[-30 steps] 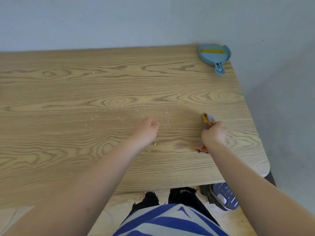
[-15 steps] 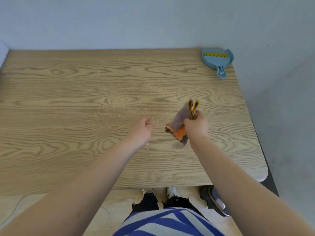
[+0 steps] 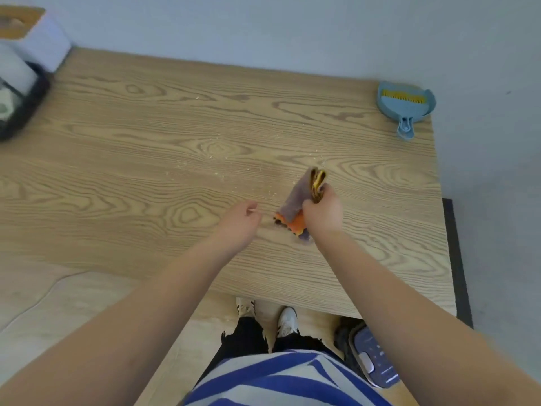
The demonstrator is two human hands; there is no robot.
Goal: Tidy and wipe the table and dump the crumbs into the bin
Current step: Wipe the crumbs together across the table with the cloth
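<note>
My right hand (image 3: 322,213) grips a bunched cloth (image 3: 294,203), grey with orange and yellow edges, held up a little above the wooden table (image 3: 117,171). The cloth hangs down to the left of the hand. My left hand (image 3: 241,218) hovers just left of the cloth with fingers loosely curled and holds nothing. Pale crumbs (image 3: 216,168) lie scattered over the middle of the table, beyond both hands. A blue dustpan (image 3: 405,105) with a yellow-bristled brush in it lies at the table's far right corner.
At the far left edge stand a dark tray (image 3: 20,112) with a white roll and a white box (image 3: 44,39) with a wooden lid. A wall runs behind the table. A grey-blue device (image 3: 371,358) sits on the floor under the right side.
My right hand lifted the cloth off the table and brought it left toward my left hand. The view swung left, bringing the tray and box into sight.
</note>
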